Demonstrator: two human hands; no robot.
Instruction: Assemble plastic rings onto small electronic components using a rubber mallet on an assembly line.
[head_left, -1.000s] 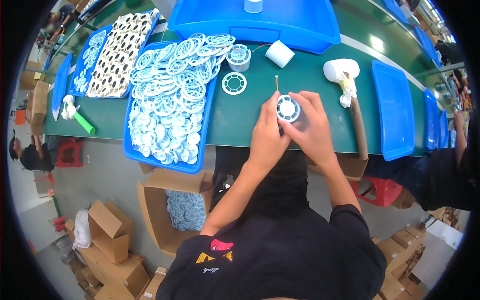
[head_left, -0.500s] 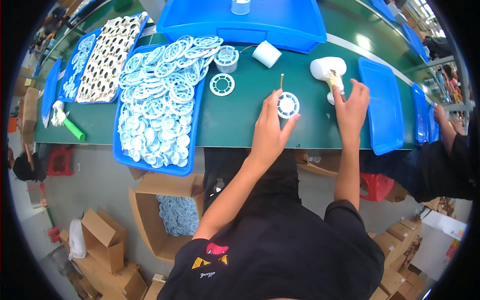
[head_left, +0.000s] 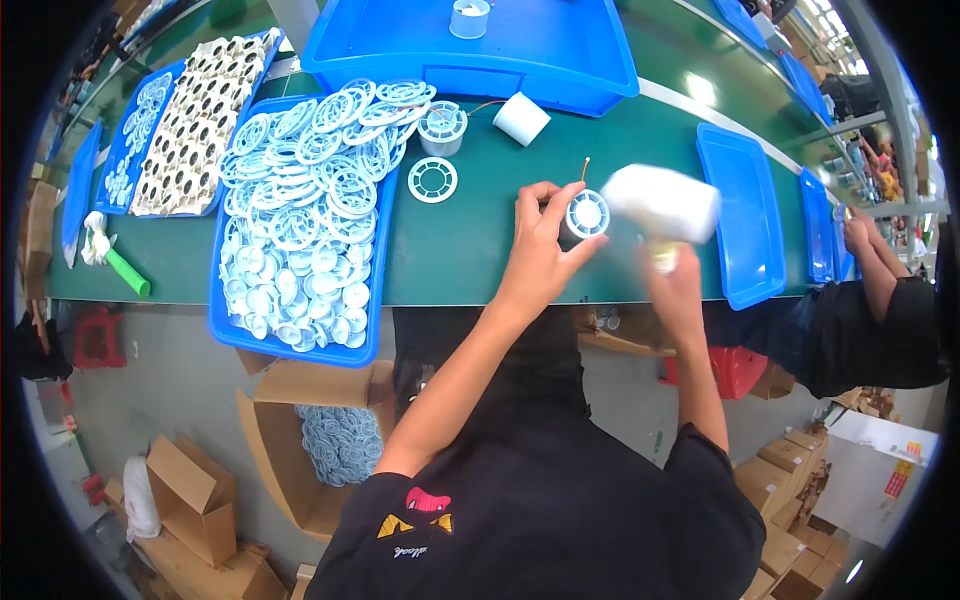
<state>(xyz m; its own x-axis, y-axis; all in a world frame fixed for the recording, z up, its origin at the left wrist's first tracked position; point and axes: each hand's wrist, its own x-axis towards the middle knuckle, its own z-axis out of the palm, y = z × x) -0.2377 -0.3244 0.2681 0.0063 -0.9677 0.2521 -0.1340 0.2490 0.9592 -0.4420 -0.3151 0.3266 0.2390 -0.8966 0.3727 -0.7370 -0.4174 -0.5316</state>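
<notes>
My left hand (head_left: 540,250) grips a small round white housing (head_left: 588,214) with a spoked, wheel-like top. A thin brown wire sticks up beside it. My right hand (head_left: 676,290) is wrapped round the handle of a white mallet (head_left: 662,202), smeared by motion, its head raised just right of the housing. To the left on the green table lie a loose white slotted ring (head_left: 433,180), a second housing with a spoked top (head_left: 442,130) and a white cup-like cylinder (head_left: 522,119) tipped on its side, with a red wire between those last two.
A blue tray (head_left: 372,300) heaped with pale rings and discs stands left; beyond it is a tray of egg-carton-like material (head_left: 205,120). A green-handled tool (head_left: 128,272) lies far left. A big blue bin (head_left: 480,75) stands behind, a flat blue tray (head_left: 742,215) right. Another person's arm (head_left: 875,245) shows far right.
My right hand has taken hold of the mallet, lifted it off the table and brought it left and nearer, beside the housing. My left hand stays on the housing. The view has shifted slightly.
</notes>
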